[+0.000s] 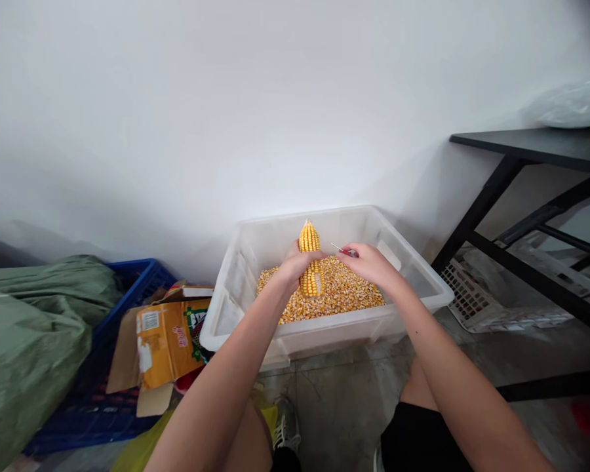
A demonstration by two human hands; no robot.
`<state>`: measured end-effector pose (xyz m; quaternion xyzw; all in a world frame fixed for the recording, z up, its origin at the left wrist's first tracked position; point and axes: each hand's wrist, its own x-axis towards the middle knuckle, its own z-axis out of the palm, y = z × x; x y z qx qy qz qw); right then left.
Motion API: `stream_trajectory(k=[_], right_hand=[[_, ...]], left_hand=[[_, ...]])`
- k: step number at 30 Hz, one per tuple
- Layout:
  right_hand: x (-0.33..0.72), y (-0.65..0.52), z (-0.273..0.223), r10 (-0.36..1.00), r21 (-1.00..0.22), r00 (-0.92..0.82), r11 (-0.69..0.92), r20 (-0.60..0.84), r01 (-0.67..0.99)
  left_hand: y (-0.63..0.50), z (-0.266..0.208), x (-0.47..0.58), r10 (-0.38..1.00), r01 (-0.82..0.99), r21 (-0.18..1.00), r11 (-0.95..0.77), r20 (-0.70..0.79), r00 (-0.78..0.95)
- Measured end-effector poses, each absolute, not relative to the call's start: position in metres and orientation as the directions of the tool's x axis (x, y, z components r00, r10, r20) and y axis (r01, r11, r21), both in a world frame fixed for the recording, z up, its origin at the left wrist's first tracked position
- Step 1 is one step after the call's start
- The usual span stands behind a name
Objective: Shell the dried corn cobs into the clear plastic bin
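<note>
My left hand [296, 263] is closed around the middle of a yellow corn cob [309, 239], held upright with its pale tip at the top. A small patch near the cob's lower end lacks kernels. To the right, slightly apart from the cob, my right hand [368, 263] grips a small screwdriver [349, 252] with a red and black handle. Its thin metal shaft points left toward the cob. Below both hands, loose corn kernels [344, 298] cover the bottom of a translucent white plastic bin [319, 331].
A white wall rises behind the bin. On the left are an opened cardboard box [164, 341], a blue crate [88, 413] and a green sack [34, 328]. At the right stand a black table [535, 147] and a white basket [472, 298] beneath it.
</note>
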<state>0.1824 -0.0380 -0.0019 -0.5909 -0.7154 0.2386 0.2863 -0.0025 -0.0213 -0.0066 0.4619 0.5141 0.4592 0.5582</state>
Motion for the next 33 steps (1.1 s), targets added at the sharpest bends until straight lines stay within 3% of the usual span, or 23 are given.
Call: stream_trajectory(k=[19,24,33], right_hand=[[0.185,-0.039,0.003,0.983,-0.748,-0.161,0.176,0.094,0.64],[0.182,-0.037,0.003,0.98,-0.802,-0.137,0.197,0.145,0.564],[0.154,-0.041,-0.002,0.969,-0.876,-0.106,0.247,0.223,0.414]], left_hand=[[-0.027,-0.004,-0.004,0.974,-0.032,0.98,0.197,-0.191,0.12],[-0.03,-0.005,-0.005,0.955,-0.093,0.972,0.217,-0.191,0.227],[-0.026,0.003,0.0,0.983,-0.244,0.959,0.146,-0.114,0.141]])
